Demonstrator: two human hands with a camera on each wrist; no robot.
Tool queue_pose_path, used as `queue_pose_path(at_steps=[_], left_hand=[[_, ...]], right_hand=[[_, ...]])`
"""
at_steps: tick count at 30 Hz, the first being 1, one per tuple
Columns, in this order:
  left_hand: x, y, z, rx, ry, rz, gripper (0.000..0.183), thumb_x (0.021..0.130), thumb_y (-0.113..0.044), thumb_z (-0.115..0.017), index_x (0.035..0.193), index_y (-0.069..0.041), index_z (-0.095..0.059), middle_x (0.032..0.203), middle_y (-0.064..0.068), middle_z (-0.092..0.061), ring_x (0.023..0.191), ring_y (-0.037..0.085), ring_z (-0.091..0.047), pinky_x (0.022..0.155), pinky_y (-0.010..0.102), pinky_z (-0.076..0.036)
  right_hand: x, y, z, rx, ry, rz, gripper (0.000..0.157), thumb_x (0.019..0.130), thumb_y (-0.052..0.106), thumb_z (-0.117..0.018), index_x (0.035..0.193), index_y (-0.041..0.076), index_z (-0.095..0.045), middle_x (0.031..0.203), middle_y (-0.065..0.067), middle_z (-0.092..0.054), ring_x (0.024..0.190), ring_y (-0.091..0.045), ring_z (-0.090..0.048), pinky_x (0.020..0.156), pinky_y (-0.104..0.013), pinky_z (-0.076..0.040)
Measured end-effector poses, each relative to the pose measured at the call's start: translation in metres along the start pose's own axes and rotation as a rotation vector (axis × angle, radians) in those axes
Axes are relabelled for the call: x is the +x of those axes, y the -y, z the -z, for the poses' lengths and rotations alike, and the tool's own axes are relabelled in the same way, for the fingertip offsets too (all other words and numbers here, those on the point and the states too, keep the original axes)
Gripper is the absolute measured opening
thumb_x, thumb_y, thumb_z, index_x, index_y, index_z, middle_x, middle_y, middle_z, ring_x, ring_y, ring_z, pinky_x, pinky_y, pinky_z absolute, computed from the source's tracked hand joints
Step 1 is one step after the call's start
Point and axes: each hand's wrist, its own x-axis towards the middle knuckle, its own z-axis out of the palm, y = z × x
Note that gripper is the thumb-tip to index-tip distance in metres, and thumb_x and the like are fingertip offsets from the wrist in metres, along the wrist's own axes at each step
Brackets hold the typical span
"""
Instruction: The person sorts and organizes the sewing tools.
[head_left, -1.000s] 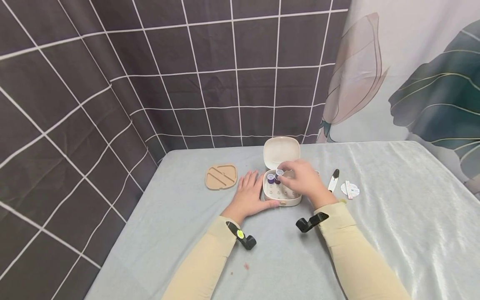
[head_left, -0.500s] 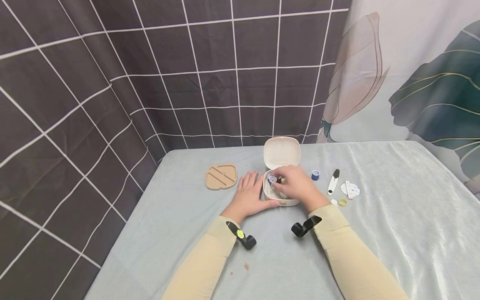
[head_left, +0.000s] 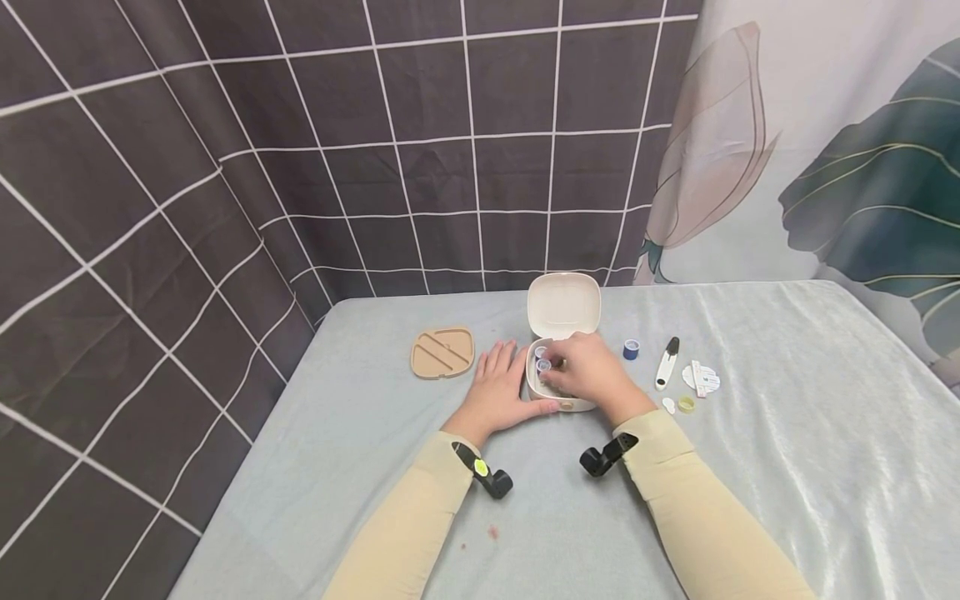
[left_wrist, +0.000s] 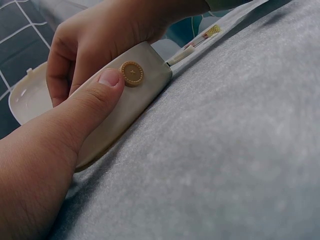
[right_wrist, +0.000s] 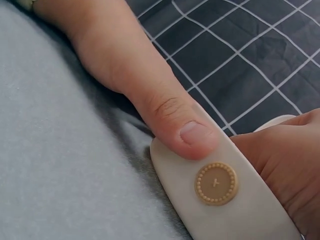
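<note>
A small cream sewing box (head_left: 532,385) stands with its lid (head_left: 564,307) raised. My left hand (head_left: 498,387) lies along its left side, fingers straight, its thumb (left_wrist: 95,102) against the front wall near the round tan button clasp (left_wrist: 132,74). Inside the box, my right hand (head_left: 588,371) pinches a purple thread spool (head_left: 543,366) between thumb and fingertips. Just behind it in the same left part sits another purple spool (head_left: 540,352). The right hand covers most of the box's interior. In the right wrist view, the front wall (right_wrist: 240,215) hides the spools.
A tan slotted tray (head_left: 442,353) lies left of the box. To the right are a blue thread spool (head_left: 631,350), a white tool with a black tip (head_left: 667,364), a white disc with a strip (head_left: 700,380), a yellow ring (head_left: 686,405) and small white pieces (head_left: 668,405).
My right hand has moved left and lowered with the purple spool, from above the box to the spot in front of the other spool. The left hand has stayed in place.
</note>
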Motion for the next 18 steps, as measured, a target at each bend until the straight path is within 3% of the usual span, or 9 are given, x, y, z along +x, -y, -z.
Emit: queue_pose_path(at_steps=[12,18], left_hand=[[0.0,0.0,-0.001,0.008,-0.002,0.002,0.108,0.081,-0.083,-0.056,0.161,-0.018,-0.025,0.167,0.014,-0.019,0.155,0.03,-0.009,0.125,0.05,-0.007],[0.0,-0.001,0.0,0.005,-0.001,0.001,0.107,0.081,-0.082,-0.057,0.161,-0.019,-0.026,0.166,0.014,-0.02,0.155,0.031,-0.009,0.125,0.05,-0.007]], right_hand=[[0.0,0.008,-0.002,-0.12,0.031,-0.1,0.024,0.076,0.03,-0.086,0.089,0.012,-0.077,0.075,0.002,-0.073,0.078,-0.027,-0.069,0.083,-0.049,-0.048],[0.0,0.014,-0.001,-0.163,0.034,-0.142,0.023,0.078,0.033,-0.085,0.085,0.013,-0.075,0.073,0.001,-0.071,0.076,-0.029,-0.066,0.081,-0.049,-0.047]])
